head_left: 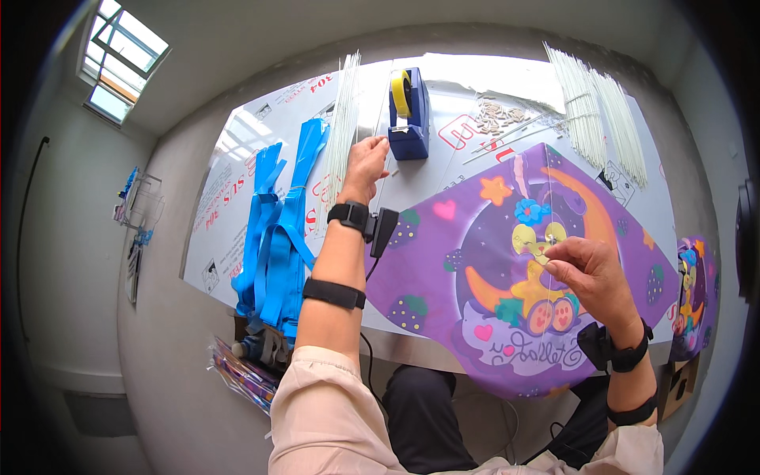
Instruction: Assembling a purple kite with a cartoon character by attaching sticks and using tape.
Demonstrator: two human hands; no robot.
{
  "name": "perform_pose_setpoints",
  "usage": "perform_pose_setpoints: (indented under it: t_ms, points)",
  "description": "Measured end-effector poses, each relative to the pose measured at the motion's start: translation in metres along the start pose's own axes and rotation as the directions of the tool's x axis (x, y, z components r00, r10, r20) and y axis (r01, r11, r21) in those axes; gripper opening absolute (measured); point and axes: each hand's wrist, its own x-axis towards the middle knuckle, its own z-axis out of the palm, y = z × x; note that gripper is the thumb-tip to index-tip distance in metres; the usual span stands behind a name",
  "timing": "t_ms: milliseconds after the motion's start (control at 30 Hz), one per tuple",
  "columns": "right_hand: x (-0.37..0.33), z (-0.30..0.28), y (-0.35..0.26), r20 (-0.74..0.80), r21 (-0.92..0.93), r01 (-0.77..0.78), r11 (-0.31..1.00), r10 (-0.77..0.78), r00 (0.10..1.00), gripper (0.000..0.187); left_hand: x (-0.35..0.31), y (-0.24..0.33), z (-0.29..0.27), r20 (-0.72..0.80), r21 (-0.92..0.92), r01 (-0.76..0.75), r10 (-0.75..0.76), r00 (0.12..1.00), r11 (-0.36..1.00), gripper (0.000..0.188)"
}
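My left hand [364,172] is closed in front of the blue tape dispenser [412,142], fingertips beside its cutting edge. Whatever those fingers pinch is too small to make out. A yellow-rimmed tape roll [400,95] sits in the dispenser. Over the purple printed kite sheet [427,269] my right hand [594,277] makes a pinch with thumb and forefinger, and I cannot tell what is in it. The sheet shows a yellow cartoon animal and an orange moon, with a thin line running down its middle. Its lower part hangs over the table's front edge onto my lap.
Blue fabric strips [277,237] lie at the table's left, beside a bundle of thin white rods [342,119]. More rod bundles [582,111] lie at the far right. Small brown pieces [499,116] are scattered behind the sheet. Another printed sheet [694,293] hangs at right.
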Motion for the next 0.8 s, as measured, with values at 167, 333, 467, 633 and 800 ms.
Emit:
perform_pose_setpoints:
  t_ms: [167,333,467,633,800]
  points:
    - [0.002,-0.003,0.007,-0.059,0.011,-0.03,0.999,0.03,0.998,0.013,0.033,0.022,0.021,-0.264,0.07,0.005,0.014,0.964,0.998,0.021]
    - [0.022,0.017,0.009,0.06,-0.279,0.096,0.956,-0.082,0.995,0.017,0.057,0.028,0.029,-0.239,0.061,0.083,-0.066,0.969,0.995,0.008]
    - [0.06,0.047,0.013,0.135,-0.306,0.11,0.946,-0.071,0.988,0.021,0.057,0.038,0.032,-0.208,-0.093,0.123,-0.14,0.968,0.988,0.008]
    - [0.155,0.091,0.021,0.109,-0.048,-0.099,0.994,0.104,0.989,0.017,0.052,0.057,0.013,-0.128,-0.226,0.152,-0.184,0.975,0.962,0.004]
    - [0.25,0.114,0.055,-0.204,-0.218,-0.355,0.909,0.313,0.928,0.023,0.045,0.061,0.021,-0.122,-0.015,0.146,-0.147,0.982,0.989,0.008]
